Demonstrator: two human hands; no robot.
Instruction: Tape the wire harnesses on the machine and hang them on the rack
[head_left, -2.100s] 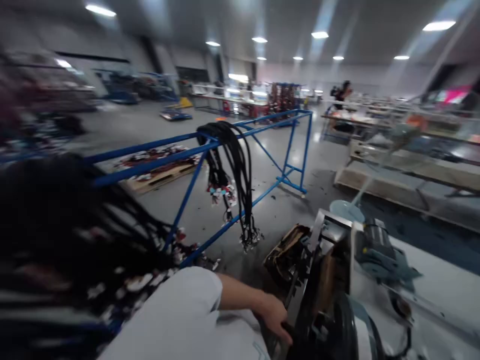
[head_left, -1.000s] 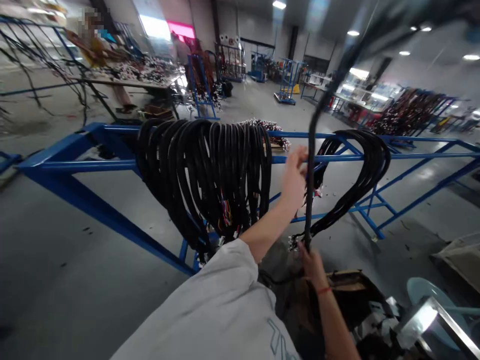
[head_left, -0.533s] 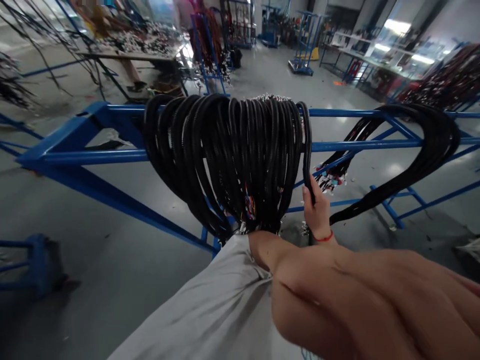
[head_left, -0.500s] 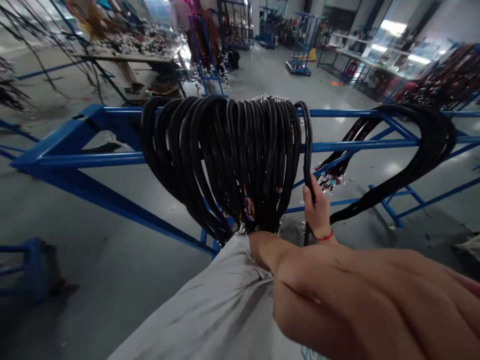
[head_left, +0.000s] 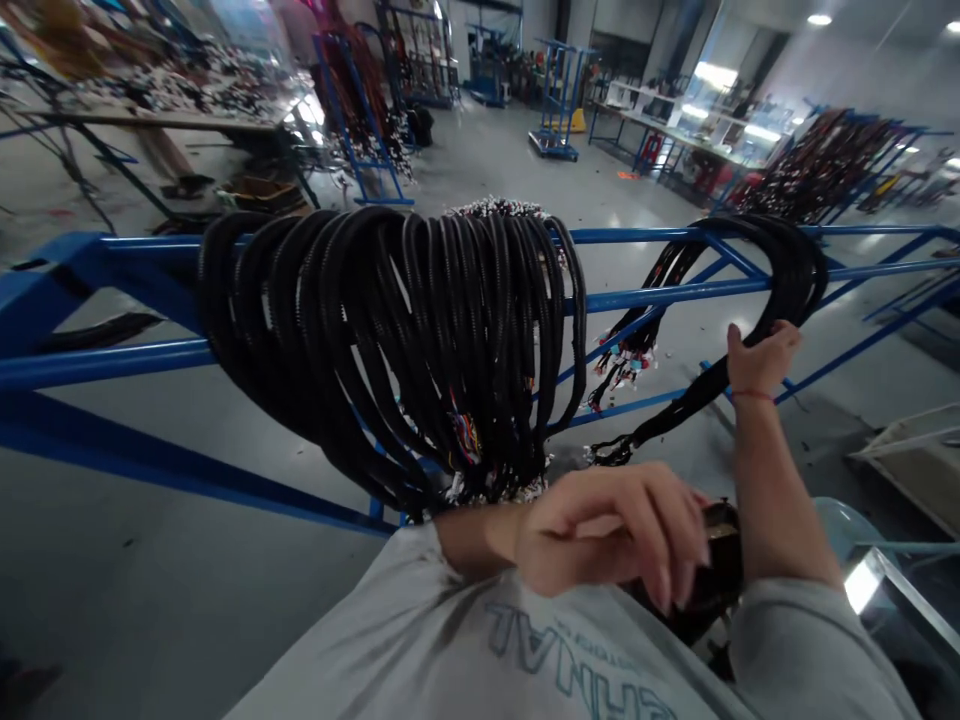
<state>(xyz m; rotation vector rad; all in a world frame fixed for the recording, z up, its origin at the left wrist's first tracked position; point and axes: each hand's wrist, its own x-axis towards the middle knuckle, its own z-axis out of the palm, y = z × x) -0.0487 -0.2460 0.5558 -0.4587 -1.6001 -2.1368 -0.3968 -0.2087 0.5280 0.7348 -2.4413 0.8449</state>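
Observation:
My right hand [head_left: 761, 362], a red band at its wrist, is at the near side of a bundle of black sleeved wire harnesses [head_left: 795, 262] draped over the blue rack's right part. Its thumb lies to the left and the fingers curl on the right side of the bundle; the palm is hidden. My left hand [head_left: 615, 530] hangs in front of my grey shirt with loosely bent fingers and nothing visible in it, slightly blurred. Beyond it, a thick row of black corrugated wire harnesses [head_left: 435, 300] loops over the rack's two rails, with coloured wires and white connectors at the lower ends.
The blue metal rack [head_left: 675, 290] runs across in front of me. A transparent tub [head_left: 847, 530] and a metal-edged frame stand at lower right. A worktable [head_left: 187, 122] with piled connectors is at the back left; a blue trolley [head_left: 555, 100] stands farther off.
My right hand has left the harness at the row's right end and moved right to the other bundle. My left hand has drawn back from the near foreground. The view has shifted right.

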